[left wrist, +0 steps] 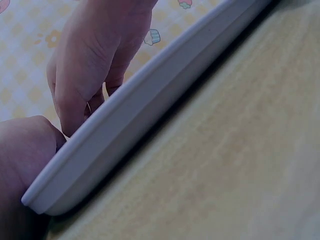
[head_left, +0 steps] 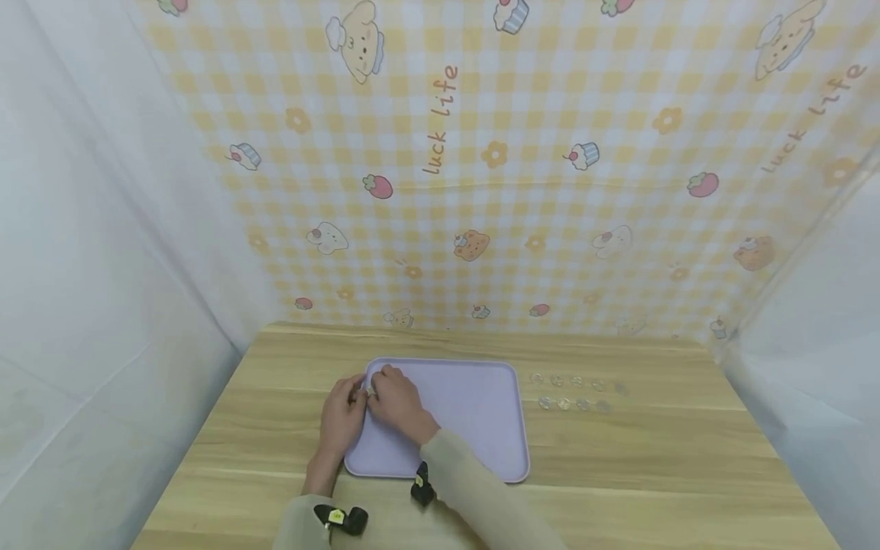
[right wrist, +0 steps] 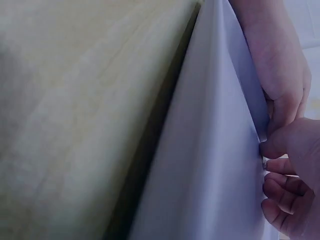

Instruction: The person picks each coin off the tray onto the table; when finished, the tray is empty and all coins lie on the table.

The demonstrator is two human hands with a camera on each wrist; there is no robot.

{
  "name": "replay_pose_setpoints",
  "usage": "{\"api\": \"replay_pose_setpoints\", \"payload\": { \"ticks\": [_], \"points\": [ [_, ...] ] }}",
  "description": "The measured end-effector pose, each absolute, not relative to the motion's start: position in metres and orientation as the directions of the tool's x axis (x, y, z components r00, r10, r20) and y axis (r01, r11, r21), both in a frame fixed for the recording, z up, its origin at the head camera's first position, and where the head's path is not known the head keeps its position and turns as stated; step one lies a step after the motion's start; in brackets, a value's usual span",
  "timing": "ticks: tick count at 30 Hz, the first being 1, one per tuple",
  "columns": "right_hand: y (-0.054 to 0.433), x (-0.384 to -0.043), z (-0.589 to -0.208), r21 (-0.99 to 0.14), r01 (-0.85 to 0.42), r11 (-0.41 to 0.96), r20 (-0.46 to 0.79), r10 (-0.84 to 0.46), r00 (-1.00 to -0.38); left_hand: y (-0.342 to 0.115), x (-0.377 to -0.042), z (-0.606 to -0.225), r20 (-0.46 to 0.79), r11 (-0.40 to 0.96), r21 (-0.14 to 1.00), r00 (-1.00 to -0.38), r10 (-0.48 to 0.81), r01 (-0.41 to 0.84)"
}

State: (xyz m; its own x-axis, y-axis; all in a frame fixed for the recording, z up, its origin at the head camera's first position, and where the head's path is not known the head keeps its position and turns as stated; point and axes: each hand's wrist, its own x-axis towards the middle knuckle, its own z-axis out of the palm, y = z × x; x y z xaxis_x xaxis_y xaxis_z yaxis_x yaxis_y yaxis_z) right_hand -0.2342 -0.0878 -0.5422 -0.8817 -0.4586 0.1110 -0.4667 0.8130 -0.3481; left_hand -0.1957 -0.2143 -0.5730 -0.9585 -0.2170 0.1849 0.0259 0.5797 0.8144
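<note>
Both hands meet at the left part of a shallow lavender tray (head_left: 467,412). My right hand (head_left: 399,401) reaches over the tray with bent fingers and pinches a small pale, shiny piece (right wrist: 265,164) between thumb and fingertips. Its kind is too small to make out. Beside it, my left hand (head_left: 341,418) lies at the tray's left edge, fingers bent, fingertips right at the right hand's. In the left wrist view the tray's raised rim (left wrist: 130,105) hides the left fingertips, so I cannot tell whether they grip the piece.
Right of the tray, several small clear round pieces (head_left: 564,403) lie in two rows on the wooden table (head_left: 646,466). A yellow checked cloth (head_left: 536,198) hangs behind the table, with white sheets (head_left: 103,229) at the sides. Each sleeve carries a black wrist camera (head_left: 422,486).
</note>
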Motion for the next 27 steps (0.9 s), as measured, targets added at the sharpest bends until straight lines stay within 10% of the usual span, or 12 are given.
{"api": "replay_pose_setpoints", "payload": {
  "ticks": [8,27],
  "points": [
    [-0.0892,-0.2365,-0.5396,-0.396,-0.435,0.808,0.054,-0.453,-0.89,-0.2158,-0.1959,-0.5753,0.212,0.576,0.816,-0.953,-0.218,0.05],
    [-0.0892,-0.2283,-0.5343,-0.096,-0.597,0.797,0.137,-0.583,-0.801,-0.2157,-0.1965,-0.577,0.199,0.578,0.815,-0.954,-0.224,0.035]
  ]
}}
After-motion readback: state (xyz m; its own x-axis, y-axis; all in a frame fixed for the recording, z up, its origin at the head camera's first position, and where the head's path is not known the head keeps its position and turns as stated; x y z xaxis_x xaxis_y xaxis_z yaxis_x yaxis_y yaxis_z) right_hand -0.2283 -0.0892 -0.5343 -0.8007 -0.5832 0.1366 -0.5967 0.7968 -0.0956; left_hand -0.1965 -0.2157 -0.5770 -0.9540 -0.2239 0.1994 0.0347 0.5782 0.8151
